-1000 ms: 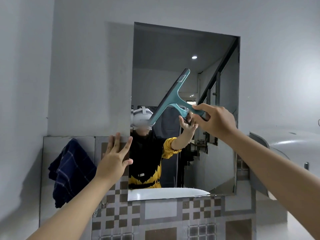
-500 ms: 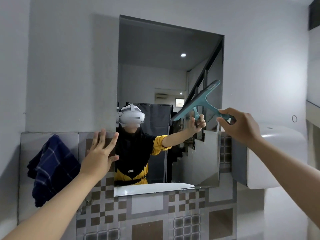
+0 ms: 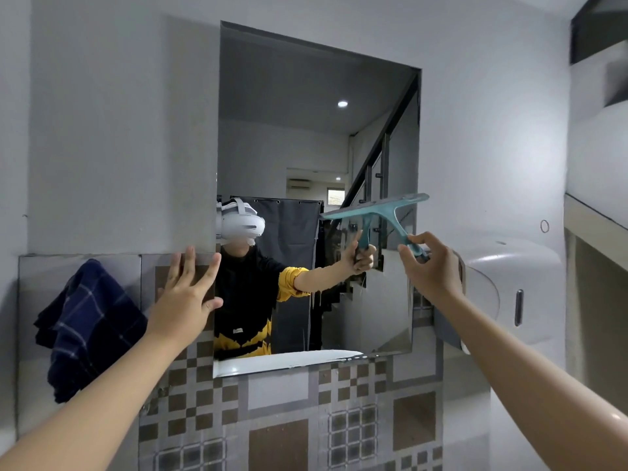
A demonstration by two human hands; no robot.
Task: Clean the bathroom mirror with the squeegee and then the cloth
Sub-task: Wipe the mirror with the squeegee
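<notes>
Right hand grips the teal squeegee by its handle, fingers curled round it; blade roughly level, slightly raised to the right, at the right side of the mirror about mid-height. Left hand flat against the tiled wall at the mirror's lower left edge, fingers straight and spread. Dark blue checked cloth hangs on the wall left of the mirror, well apart from both hands. White dispenser on the wall to the right.

The teal squeegee looks like smooth plastic against the glossy mirror, while at nine o'clock hangs a soft navy checked cloth over glazed patterned tiles.
</notes>
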